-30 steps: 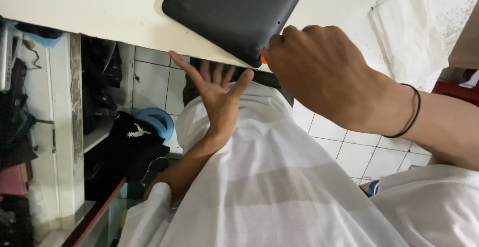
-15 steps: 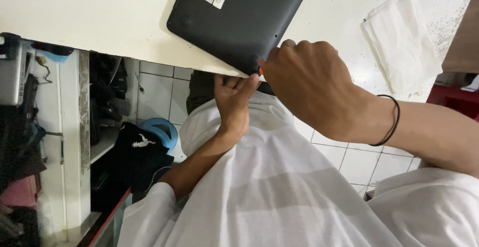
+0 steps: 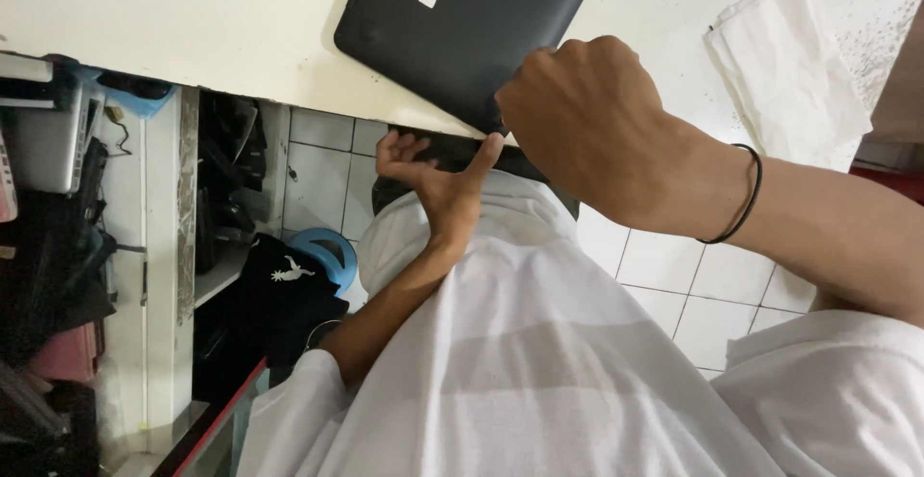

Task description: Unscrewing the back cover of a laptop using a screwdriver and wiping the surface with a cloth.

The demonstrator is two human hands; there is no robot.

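A dark laptop (image 3: 462, 29) lies bottom side up on the white table (image 3: 192, 15), its near corner at the table's edge. My right hand (image 3: 587, 116), with a black band on the wrist, is closed in a fist over that corner; what its fingers grip is hidden behind the knuckles. My left hand (image 3: 433, 179) reaches up from below, palm up. Its fingertips touch a dark strip (image 3: 452, 153) under the table's edge and its thumb points at the laptop's corner. A white garment covers my lap and arms.
A folded white cloth (image 3: 784, 63) lies on the table to the right. Under the table at left stand white shelves (image 3: 159, 236) crowded with dark devices and cables. A black bag and a blue round thing (image 3: 327, 256) rest on the white tiled floor (image 3: 664, 265).
My left hand rose from below with spread fingers and now curls against the underside of the table's edge. My right hand stayed closed at the laptop's corner.
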